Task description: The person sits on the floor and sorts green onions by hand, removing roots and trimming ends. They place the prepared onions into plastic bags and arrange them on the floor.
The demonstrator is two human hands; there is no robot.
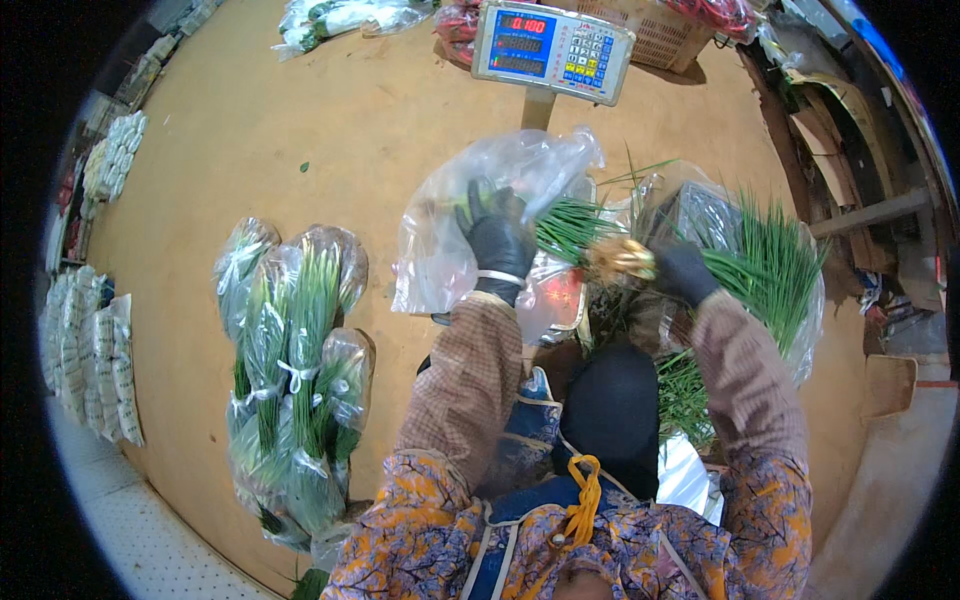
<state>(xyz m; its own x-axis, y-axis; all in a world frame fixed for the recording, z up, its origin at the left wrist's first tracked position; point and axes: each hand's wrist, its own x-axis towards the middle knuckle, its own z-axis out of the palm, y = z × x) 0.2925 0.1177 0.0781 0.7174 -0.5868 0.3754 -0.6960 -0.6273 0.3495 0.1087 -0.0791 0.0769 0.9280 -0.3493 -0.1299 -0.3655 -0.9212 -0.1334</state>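
Observation:
My left hand (499,236), in a black glove with a white band at the wrist, is at a clear plastic bag (439,251) over the weighing scale. Leaves of one bunch of green onions (574,225) stick out to the right of this hand. Film and blur hide its exact grip. My right hand (682,271), also black-gloved, is closed round another small bunch of green onions (637,259). Its pale stems and brown roots point left, towards the first bunch. Below and between the hands, part of the scale's platform (577,296) shows.
The scale's lit display (551,49) stands ahead on a post. Loose green onions (780,270) lie on plastic at right, beside a dark box (701,214). Tied bags of greens (300,360) lie on the floor at left. A plastic crate (652,34) stands behind the display.

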